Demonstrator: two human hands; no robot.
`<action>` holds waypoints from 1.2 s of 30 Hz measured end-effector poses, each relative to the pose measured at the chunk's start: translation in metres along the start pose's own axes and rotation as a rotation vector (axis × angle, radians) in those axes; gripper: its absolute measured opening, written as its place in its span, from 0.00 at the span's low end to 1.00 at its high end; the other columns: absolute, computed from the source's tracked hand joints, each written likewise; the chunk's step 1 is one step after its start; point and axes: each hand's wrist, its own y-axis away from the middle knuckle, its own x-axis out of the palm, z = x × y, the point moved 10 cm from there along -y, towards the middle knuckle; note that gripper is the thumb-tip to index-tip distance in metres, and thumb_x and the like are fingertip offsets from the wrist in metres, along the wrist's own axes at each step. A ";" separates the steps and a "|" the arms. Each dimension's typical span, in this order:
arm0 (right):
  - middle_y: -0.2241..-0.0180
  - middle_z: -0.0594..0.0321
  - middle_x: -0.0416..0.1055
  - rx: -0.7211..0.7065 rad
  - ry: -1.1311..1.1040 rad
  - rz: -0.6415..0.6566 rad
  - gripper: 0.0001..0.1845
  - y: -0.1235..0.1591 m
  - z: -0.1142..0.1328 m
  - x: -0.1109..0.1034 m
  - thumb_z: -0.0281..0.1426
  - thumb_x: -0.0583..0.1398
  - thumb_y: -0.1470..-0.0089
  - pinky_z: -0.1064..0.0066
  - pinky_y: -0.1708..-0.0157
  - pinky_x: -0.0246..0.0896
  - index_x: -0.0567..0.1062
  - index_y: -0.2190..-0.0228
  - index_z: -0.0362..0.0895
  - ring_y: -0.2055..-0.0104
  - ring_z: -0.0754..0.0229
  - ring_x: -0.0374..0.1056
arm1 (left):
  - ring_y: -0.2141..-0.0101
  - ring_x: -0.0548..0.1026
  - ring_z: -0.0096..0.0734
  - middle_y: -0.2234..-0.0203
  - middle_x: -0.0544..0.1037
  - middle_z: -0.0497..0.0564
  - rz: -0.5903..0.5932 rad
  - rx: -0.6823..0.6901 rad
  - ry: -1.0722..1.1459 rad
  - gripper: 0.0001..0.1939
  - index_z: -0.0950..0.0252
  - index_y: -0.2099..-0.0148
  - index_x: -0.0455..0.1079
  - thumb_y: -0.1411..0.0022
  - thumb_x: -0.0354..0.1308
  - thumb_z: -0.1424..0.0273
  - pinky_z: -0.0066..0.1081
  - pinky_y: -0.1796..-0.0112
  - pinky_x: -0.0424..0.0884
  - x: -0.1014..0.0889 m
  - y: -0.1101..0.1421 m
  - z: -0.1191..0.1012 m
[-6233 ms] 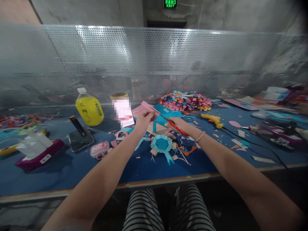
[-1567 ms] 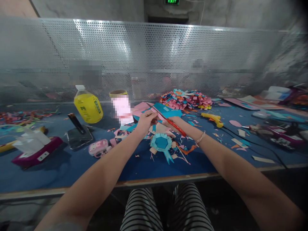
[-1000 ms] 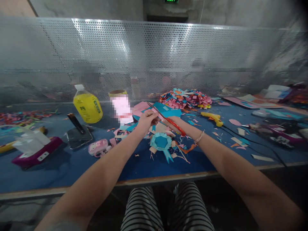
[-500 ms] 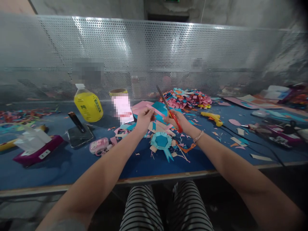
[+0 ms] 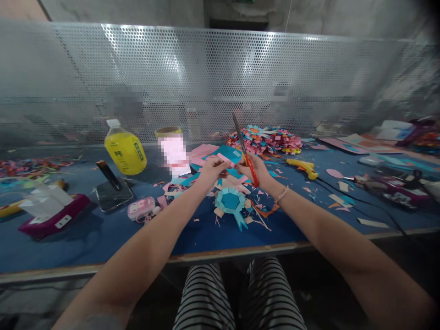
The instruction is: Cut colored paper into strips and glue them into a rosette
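Note:
My left hand (image 5: 213,170) pinches a narrow strip of pink paper (image 5: 224,158) between thumb and fingers. Close on its right, my right hand (image 5: 258,172) is closed around the red-handled scissors (image 5: 252,170), whose blades point up and away from me. The fingertips of that hand also come close to the strip's right end; whether they grip it I cannot tell. Below both hands a light-blue paper rosette (image 5: 229,201) with two ribbon tails lies among paper scraps. Pink and blue paper sheets (image 5: 203,151) lie just behind my left hand.
Colourful paper pieces form a heap (image 5: 268,140) at the back. A yellow glue gun (image 5: 302,166) with a black cord lies right. On the left stand a yellow liquid bottle (image 5: 125,151), a phone-like black slab (image 5: 115,192), a pink case (image 5: 141,207) and a purple tissue box (image 5: 55,215).
My hands have come a little closer together, and less of the pink strip shows between them. The scissors have turned slightly more upright, their tips shifting right and up.

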 end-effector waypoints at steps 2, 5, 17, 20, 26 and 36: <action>0.82 0.72 0.58 0.006 -0.006 -0.008 0.22 -0.001 -0.001 0.000 0.43 0.63 0.64 0.69 0.75 0.60 0.56 0.78 0.47 0.79 0.66 0.58 | 0.81 0.68 0.19 0.77 0.74 0.48 0.006 0.010 0.010 0.17 0.68 0.73 0.68 0.58 0.66 0.59 0.25 0.76 0.65 0.000 0.000 -0.002; 0.82 0.72 0.57 0.004 -0.011 -0.037 0.21 -0.002 -0.002 -0.003 0.42 0.63 0.63 0.68 0.75 0.60 0.56 0.78 0.47 0.78 0.66 0.59 | 0.81 0.68 0.19 0.76 0.74 0.48 -0.012 0.033 0.005 0.17 0.67 0.73 0.68 0.58 0.66 0.59 0.25 0.77 0.66 -0.003 -0.002 -0.004; 0.76 0.65 0.64 -0.133 0.311 0.043 0.17 0.005 0.012 0.003 0.44 0.58 0.55 0.67 0.71 0.58 0.58 0.74 0.47 0.74 0.61 0.62 | 0.80 0.70 0.21 0.78 0.74 0.48 -0.178 0.055 -0.089 0.10 0.68 0.72 0.69 0.51 0.62 0.65 0.25 0.75 0.69 -0.023 -0.008 -0.003; 0.71 0.60 0.65 -0.163 0.516 0.057 0.18 0.009 0.016 0.003 0.46 0.56 0.53 0.66 0.68 0.58 0.59 0.71 0.46 0.70 0.59 0.62 | 0.77 0.72 0.22 0.76 0.74 0.49 -0.283 0.068 0.036 0.07 0.68 0.71 0.66 0.48 0.60 0.69 0.28 0.70 0.71 -0.037 -0.012 -0.005; 0.66 0.54 0.64 -0.164 0.776 0.118 0.20 0.010 0.004 0.007 0.49 0.53 0.49 0.65 0.67 0.57 0.60 0.69 0.44 0.67 0.56 0.61 | 0.74 0.73 0.23 0.81 0.72 0.46 -0.339 0.119 0.152 0.05 0.68 0.75 0.66 0.51 0.60 0.76 0.32 0.62 0.72 -0.043 -0.011 -0.012; 0.67 0.58 0.64 -0.133 0.738 0.180 0.22 0.009 -0.001 0.010 0.51 0.53 0.50 0.67 0.67 0.55 0.60 0.69 0.44 0.67 0.58 0.60 | 0.74 0.72 0.23 0.81 0.71 0.45 -0.355 0.163 0.211 0.06 0.67 0.78 0.65 0.52 0.58 0.75 0.32 0.61 0.72 -0.038 -0.001 -0.021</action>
